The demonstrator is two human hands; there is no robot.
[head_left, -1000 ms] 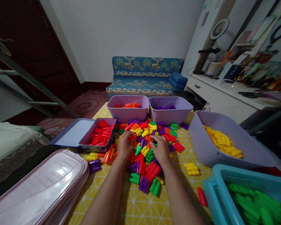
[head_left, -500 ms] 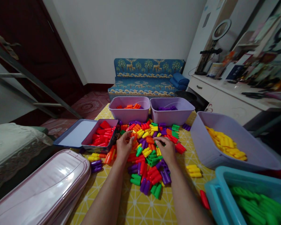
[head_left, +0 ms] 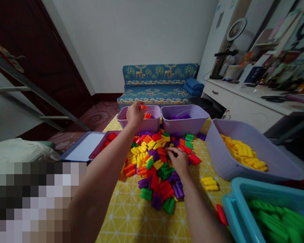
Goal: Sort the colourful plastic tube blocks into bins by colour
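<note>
My left hand (head_left: 135,114) is raised over the far-left purple bin (head_left: 148,127), its fingers closed on an orange plastic building block (head_left: 143,107). More orange blocks lie inside that bin. My right hand (head_left: 179,159) stays low at the right side of a mixed pile, thumb and fingertips pinched at the edge of another orange block (head_left: 161,151). Around it in the pile lie yellow blocks (head_left: 158,164), green blocks (head_left: 165,171), red blocks (head_left: 165,189) and purple blocks (head_left: 177,189), many made of joined tubes. My left forearm hides part of the pile's left side.
A second purple bin (head_left: 184,126) holds purple blocks. At the right, a larger bin (head_left: 218,152) holds yellow blocks and a turquoise bin (head_left: 239,202) green ones. An open tin (head_left: 97,152) with red blocks sits left, its lid (head_left: 81,146) beside it. A patterned sofa (head_left: 159,91) stands behind.
My left hand has moved from the pile up and forward to above the far-left bin, carrying an orange block. My right hand has hardly moved.
</note>
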